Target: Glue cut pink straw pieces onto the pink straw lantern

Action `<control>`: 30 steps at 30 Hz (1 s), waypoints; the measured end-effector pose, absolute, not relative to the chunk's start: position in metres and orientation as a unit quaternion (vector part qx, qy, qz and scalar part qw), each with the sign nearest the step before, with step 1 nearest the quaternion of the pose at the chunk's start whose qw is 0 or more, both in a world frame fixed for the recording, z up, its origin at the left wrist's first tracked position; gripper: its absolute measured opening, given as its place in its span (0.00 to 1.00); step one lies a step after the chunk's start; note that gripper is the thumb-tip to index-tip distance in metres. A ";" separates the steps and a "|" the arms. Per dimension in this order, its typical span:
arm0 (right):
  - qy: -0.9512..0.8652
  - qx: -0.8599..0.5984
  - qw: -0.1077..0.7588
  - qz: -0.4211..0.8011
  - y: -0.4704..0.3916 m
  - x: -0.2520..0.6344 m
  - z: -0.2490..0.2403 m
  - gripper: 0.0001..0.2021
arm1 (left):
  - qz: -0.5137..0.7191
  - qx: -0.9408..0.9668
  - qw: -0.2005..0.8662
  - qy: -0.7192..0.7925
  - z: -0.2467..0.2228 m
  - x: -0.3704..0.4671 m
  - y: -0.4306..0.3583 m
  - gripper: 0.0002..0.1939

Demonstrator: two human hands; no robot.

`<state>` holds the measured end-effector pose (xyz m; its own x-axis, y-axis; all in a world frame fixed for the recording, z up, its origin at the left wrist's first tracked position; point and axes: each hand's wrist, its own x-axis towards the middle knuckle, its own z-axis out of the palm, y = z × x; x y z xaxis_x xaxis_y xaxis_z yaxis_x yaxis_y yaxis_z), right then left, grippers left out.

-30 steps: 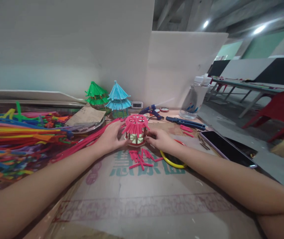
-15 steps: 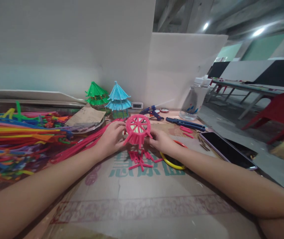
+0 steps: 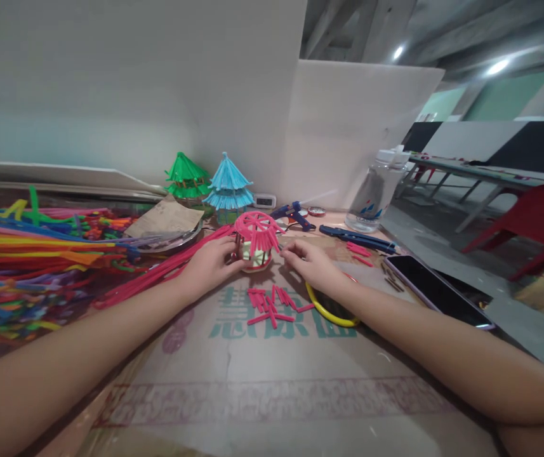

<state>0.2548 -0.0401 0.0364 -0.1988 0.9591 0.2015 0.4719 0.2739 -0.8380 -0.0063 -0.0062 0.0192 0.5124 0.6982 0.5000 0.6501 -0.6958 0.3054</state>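
The pink pavilion (image 3: 263,240) is roof up between the two hands, over the cardboard (image 3: 252,374); whether its base rests there or is slightly lifted, I cannot tell. The left hand (image 3: 211,263) grasps its left side, thumb low by the base. The right hand (image 3: 313,263) is just off its right edge, fingers curled with thumb and forefinger close together; I cannot tell whether they touch a strip or pinch anything.

The strips slope down at the pavilion's front, and the thin posts below look easy to bend. A good hold would probably bear on the base rather than the posts, with light pressure from the left fingers. The right fingertips would do best to handle one strip at a time, near its end, without pushing the roof ring sideways.

Loose pink pieces (image 3: 272,308) lie in front of the pavilion, so the right wrist should pass above them. The yellow hoop (image 3: 336,319) is to its right, partly under the right forearm. Behind it is the glue gun (image 3: 295,212), whose nozzle might be hot, so reaching there calls for care.
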 end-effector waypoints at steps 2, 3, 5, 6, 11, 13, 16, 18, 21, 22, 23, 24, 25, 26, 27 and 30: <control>-0.712 -0.494 0.408 0.287 -0.043 0.256 0.039 0.10 | 0.302 0.868 0.039 0.391 0.019 -0.007 -0.005 0.15; -0.717 -0.482 0.431 0.262 -0.044 0.257 0.040 0.12 | 0.301 0.870 0.036 0.389 0.018 -0.008 -0.005 0.14; -0.721 -0.459 0.474 0.210 -0.049 0.260 0.042 0.15 | 0.306 0.870 0.027 0.386 0.017 -0.009 -0.004 0.14; -0.722 -0.452 0.487 0.192 -0.051 0.260 0.043 0.16 | 0.312 0.868 0.017 0.386 0.016 -0.010 -0.004 0.14; -0.751 -0.445 0.455 0.179 -0.061 0.261 0.044 0.18 | 0.342 0.873 -0.056 0.344 0.014 -0.014 -0.001 0.11; -0.767 -0.438 0.431 0.186 -0.063 0.260 0.044 0.17 | 0.354 0.872 -0.066 0.330 0.013 -0.015 0.001 0.10; -0.781 -0.439 0.400 0.194 -0.063 0.259 0.045 0.16 | 0.358 0.868 -0.053 0.340 0.012 -0.017 0.003 0.10; -0.784 -0.448 0.382 0.199 -0.062 0.259 0.045 0.16 | 0.352 0.864 -0.037 0.359 0.011 -0.017 0.004 0.10; -0.772 -0.466 0.360 0.238 -0.058 0.258 0.045 0.16 | 0.348 0.855 -0.014 0.383 0.011 -0.017 0.005 0.09; -0.763 -0.473 0.355 0.263 -0.056 0.258 0.044 0.16 | 0.348 0.853 -0.009 0.388 0.011 -0.017 0.005 0.09; -0.751 -0.478 0.351 0.290 -0.054 0.258 0.043 0.16 | 0.348 0.852 -0.006 0.391 0.012 -0.016 0.005 0.10; -0.739 -0.482 0.348 0.318 -0.052 0.258 0.042 0.17 | 0.347 0.852 -0.006 0.393 0.012 -0.016 0.004 0.10; -0.728 -0.483 0.345 0.343 -0.051 0.258 0.040 0.18 | 0.347 0.851 -0.006 0.393 0.013 -0.016 0.004 0.10; -0.718 -0.482 0.343 0.366 -0.049 0.258 0.039 0.20 | 0.346 0.852 -0.007 0.393 0.013 -0.016 0.003 0.10; -0.711 -0.479 0.342 0.386 -0.048 0.258 0.038 0.21 | 0.345 0.853 -0.009 0.392 0.014 -0.016 0.003 0.10; -0.697 -0.469 0.331 0.429 -0.048 0.259 0.038 0.24 | 0.346 0.855 -0.014 0.387 0.015 -0.016 0.002 0.10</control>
